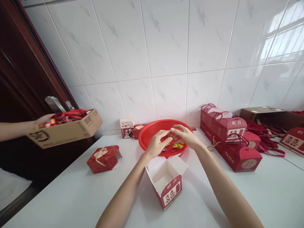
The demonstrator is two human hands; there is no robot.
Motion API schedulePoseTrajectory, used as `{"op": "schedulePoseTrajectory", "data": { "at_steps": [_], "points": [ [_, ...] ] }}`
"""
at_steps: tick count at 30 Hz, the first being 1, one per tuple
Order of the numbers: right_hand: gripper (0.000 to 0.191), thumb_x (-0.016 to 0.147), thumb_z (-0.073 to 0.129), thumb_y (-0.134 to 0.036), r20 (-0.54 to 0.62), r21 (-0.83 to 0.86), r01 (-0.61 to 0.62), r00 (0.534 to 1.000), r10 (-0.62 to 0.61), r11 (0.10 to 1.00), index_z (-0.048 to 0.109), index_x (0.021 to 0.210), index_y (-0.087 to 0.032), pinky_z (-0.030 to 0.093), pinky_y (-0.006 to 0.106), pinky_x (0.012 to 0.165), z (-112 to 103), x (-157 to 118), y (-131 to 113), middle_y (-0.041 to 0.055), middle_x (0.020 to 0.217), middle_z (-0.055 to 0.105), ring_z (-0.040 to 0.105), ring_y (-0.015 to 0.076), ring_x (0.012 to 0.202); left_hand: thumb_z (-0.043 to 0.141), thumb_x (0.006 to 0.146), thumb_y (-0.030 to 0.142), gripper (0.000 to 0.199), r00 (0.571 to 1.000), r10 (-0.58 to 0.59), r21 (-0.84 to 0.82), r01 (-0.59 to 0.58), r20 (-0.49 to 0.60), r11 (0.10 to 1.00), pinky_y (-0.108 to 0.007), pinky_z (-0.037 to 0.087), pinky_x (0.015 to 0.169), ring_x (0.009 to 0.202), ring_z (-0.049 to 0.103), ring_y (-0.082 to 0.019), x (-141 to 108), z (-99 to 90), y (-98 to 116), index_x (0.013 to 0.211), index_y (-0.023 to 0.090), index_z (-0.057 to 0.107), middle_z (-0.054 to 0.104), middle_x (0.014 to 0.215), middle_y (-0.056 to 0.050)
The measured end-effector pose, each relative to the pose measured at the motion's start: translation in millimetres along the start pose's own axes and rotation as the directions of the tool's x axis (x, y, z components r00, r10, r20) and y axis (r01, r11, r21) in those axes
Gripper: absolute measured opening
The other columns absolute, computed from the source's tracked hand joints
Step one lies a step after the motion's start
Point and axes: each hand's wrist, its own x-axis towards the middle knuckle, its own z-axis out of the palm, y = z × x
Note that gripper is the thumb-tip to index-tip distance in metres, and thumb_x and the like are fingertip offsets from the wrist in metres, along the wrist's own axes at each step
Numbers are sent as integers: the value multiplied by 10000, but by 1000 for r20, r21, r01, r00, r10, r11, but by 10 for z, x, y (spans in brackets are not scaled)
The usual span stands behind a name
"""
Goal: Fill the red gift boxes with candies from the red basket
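Observation:
My left hand [159, 142] and my right hand [186, 135] are over the red plastic basket [147, 136], their fingertips close together. Both have their fingers apart and curved, and nothing shows in either. Wrapped candies [177, 146] lie in the basket beneath them, partly hidden by the fingers. Between my forearms, in front of the basket, an open red gift box [172, 191] stands on the white table [95, 196]. Its white flaps are spread and its visible inside is bare.
At left, another person's hand [45, 119] holds a cardboard box [68, 132] of red packets above the table edge. A closed red box [104, 158] lies at left. Stacked red boxes [223, 124], ribbons [268, 142] and an open carton [261, 110] are at right.

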Motion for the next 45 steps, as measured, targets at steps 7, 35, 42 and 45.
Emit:
{"op": "schedulePoseTrajectory", "data": {
  "at_steps": [7, 35, 42, 45],
  "points": [
    [596, 468, 863, -133, -4, 31, 101, 995, -101, 994, 678, 1028, -218, 556, 302, 711, 32, -91, -75, -17, 831, 695, 666, 157, 732, 753, 771, 169, 523, 992, 43, -92, -54, -116, 994, -423, 471, 1059, 1215, 583, -260, -68, 68, -4, 1271, 287, 653, 627, 1293, -71],
    [371, 725, 822, -517, -18, -24, 274, 961, -275, 961, 749, 934, -221, 564, 321, 752, 66, -386, -347, 44, 921, 757, 695, 218, 840, 676, 777, 409, 362, 863, -478, -800, 399, 163, 448, -204, 320, 473, 562, 522, -104, -50, -340, 383, 995, 129, 744, 702, 768, -59],
    [383, 614, 897, -462, -89, -31, 237, 967, -239, 971, 699, 809, -198, 547, 320, 696, 43, -391, -395, 32, 803, 735, 680, 200, 743, 536, 638, 142, 373, 830, -440, -856, 469, 343, 219, -223, 391, 516, 712, 665, -182, -3, -365, 298, 951, 88, 731, 759, 880, -153],
    [389, 618, 892, -460, -97, -21, 248, 964, -249, 969, 716, 830, -184, 550, 345, 734, 53, -389, -403, 51, 826, 743, 687, 216, 770, 565, 646, 70, 346, 835, -462, -839, 461, 299, 289, -224, 418, 555, 704, 652, -152, -16, -340, 241, 941, 114, 740, 768, 897, -124]
  ]
}}
